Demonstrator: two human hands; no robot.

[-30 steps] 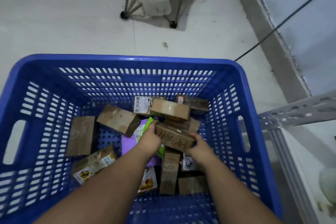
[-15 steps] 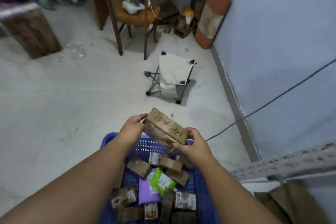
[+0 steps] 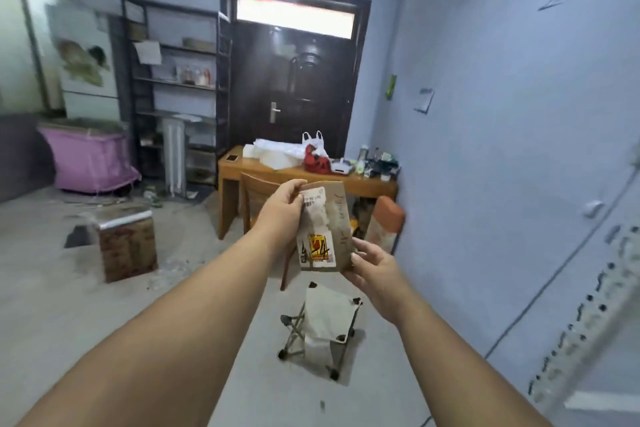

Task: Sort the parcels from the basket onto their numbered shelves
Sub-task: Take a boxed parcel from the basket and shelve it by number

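Now parcel [image 3: 323, 229] held upright above the folding stool [image 3: 323, 326], left hand [image 3: 282, 211] gripping its top edge, right hand [image 3: 374, 263] fingers loosely cupping its lower corner. Step: reading the label. Next: probably find the matching numbered shelf; basket not visible.

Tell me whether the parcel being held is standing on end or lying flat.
On end. The parcel stands upright with its long side vertical, the left hand gripping its top edge, the right hand supporting its lower corner.
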